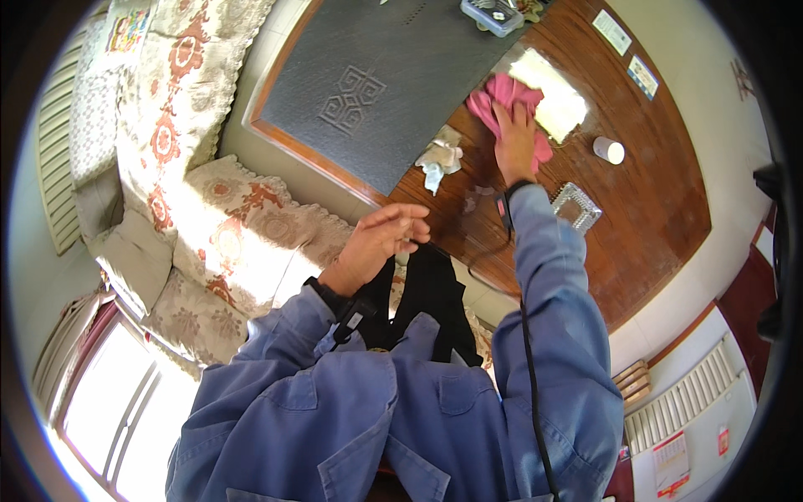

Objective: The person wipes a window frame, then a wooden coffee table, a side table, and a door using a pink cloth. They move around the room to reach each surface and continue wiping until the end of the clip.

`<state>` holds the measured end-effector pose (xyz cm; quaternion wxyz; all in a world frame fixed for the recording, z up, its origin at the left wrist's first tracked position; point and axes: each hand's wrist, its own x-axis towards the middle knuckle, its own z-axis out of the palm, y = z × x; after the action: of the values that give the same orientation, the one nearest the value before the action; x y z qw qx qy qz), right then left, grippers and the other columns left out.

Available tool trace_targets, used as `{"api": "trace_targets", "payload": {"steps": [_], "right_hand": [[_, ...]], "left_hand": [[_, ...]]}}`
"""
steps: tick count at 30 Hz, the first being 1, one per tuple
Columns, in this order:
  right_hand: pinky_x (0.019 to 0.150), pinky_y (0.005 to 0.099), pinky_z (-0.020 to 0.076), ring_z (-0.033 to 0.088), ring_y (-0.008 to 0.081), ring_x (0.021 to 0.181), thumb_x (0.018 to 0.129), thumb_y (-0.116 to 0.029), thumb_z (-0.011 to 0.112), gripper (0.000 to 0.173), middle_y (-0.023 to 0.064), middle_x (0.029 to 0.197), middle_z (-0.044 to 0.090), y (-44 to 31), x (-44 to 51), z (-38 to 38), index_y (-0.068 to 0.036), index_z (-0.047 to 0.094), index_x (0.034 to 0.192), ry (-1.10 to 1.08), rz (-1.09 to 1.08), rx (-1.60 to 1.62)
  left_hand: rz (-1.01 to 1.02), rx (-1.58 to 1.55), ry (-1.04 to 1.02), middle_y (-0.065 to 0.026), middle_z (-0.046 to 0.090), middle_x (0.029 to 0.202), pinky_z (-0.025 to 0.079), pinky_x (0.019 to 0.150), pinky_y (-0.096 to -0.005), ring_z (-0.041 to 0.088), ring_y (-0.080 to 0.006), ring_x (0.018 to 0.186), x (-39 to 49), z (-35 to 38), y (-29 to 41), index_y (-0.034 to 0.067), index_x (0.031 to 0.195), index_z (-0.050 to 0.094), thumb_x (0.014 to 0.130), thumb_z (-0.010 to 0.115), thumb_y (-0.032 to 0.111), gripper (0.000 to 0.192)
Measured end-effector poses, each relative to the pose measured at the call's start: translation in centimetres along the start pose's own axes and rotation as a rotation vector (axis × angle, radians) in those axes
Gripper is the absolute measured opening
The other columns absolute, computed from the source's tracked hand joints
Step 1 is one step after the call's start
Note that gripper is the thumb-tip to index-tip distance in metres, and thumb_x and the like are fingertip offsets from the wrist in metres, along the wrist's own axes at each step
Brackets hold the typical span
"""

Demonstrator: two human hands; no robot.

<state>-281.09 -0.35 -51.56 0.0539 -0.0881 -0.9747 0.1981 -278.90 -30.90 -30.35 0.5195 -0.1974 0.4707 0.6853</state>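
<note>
My right hand [517, 144] presses down on a crumpled pink cloth [502, 94] on the brown wooden tabletop [652, 251], its fingers spread into the folds. A bright window reflection lies on the wood beside the cloth. My left hand [390, 231] hovers near the table's front edge, over my lap, with nothing in it and its fingers loosely bent. Crumpled tissues [444, 154] lie between the cloth and a dark grey table slab [301, 81] with a carved knot pattern. To the right of my right wrist sits a square cut-glass ashtray [577, 207].
A white cup [608, 150] stands right of the cloth. At the far edge are a clear plastic box [492, 16] with small items and two flat printed cards [611, 32]. A cable [530, 370] runs along my right sleeve. A sofa with patterned covers [226, 238] borders the left.
</note>
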Motion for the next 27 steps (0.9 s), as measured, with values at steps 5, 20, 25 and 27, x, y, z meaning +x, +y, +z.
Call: {"api": "trace_targets", "payload": {"steps": [5, 20, 25, 27], "right_hand": [[0.098, 0.0504, 0.0473, 0.054, 0.045, 0.114, 0.074, 0.004, 0.063, 0.065, 0.0194, 0.139, 0.051, 0.0, -10.9, -2.9, -0.024, 0.061, 0.132, -0.077, -0.011, -0.117], [0.098, 0.0505, 0.0469, 0.051, 0.0449, 0.121, 0.076, 0.0, 0.061, 0.058, 0.0177, 0.138, 0.051, -6.7, -21.0, -0.4, -0.024, 0.062, 0.129, -0.172, 0.078, 0.055], [0.094, 0.0494, 0.0472, 0.053, 0.0437, 0.115, 0.075, 0.002, 0.064, 0.066, 0.0195, 0.141, 0.049, -4.3, -25.1, -2.1, -0.027, 0.058, 0.134, -0.056, 0.546, -0.095], [0.095, 0.0512, 0.044, 0.051, 0.0476, 0.114, 0.072, 0.008, 0.061, 0.068, 0.0264, 0.131, 0.049, -6.6, -24.7, -0.9, -0.019, 0.057, 0.134, 0.033, 0.639, -0.077]], "left_hand": [[0.074, -0.114, -0.041, -0.0051, 0.068, 0.11, 0.05, 0.09, -0.0291, 0.064, -0.0148, 0.104, 0.8, -0.6, 0.6, 0.004, 0.134, 0.059, 0.105, 0.051, 0.023, 0.036], [0.09, -0.03, -0.017, -0.0064, 0.069, 0.109, 0.051, 0.088, -0.0283, 0.066, -0.0176, 0.103, 0.7, 0.3, 0.9, 0.001, 0.131, 0.06, 0.104, 0.05, 0.018, 0.033], [0.051, -0.022, 0.005, -0.0062, 0.068, 0.11, 0.05, 0.087, -0.0284, 0.066, -0.0179, 0.103, 0.3, -1.8, 0.4, 0.001, 0.133, 0.059, 0.105, 0.049, 0.017, 0.034], [0.021, -0.026, -0.004, -0.0063, 0.068, 0.11, 0.05, 0.087, -0.0284, 0.066, -0.0179, 0.103, 0.4, -2.5, 0.2, 0.001, 0.133, 0.059, 0.105, 0.05, 0.017, 0.034]]}}
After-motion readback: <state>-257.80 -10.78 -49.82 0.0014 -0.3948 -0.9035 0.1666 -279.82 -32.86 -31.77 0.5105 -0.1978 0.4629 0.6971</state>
